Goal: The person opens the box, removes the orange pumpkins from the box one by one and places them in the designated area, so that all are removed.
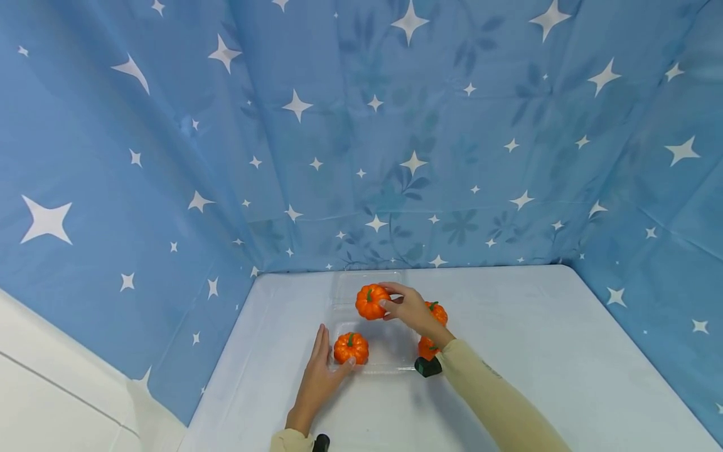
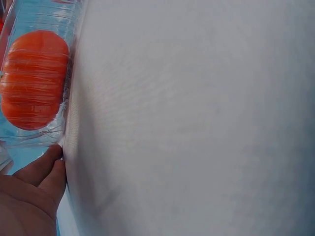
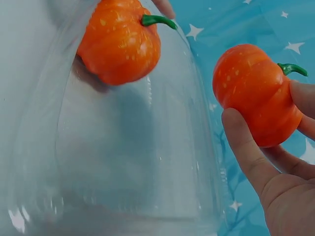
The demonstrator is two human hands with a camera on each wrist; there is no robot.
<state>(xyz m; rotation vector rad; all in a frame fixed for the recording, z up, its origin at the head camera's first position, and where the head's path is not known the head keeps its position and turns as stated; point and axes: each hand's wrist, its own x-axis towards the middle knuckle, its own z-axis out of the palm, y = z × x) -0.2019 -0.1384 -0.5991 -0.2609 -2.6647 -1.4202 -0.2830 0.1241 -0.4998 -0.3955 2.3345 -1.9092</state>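
Observation:
My right hand holds a small orange toy pumpkin between thumb and fingers, raised above a clear plastic container. In the right wrist view, this pumpkin shows a green stem. Another toy pumpkin sits inside the container at its left end. My left hand lies along that end, fingers straight and thumb spread toward the front edge. The left wrist view shows its fingers by the clear wall, with an orange pumpkin seen through the plastic.
Two more toy pumpkins, one behind and one in front, sit right of the container, partly hidden by my right arm. A clear lid-like panel lies behind it. The white table meets blue star-patterned curtains.

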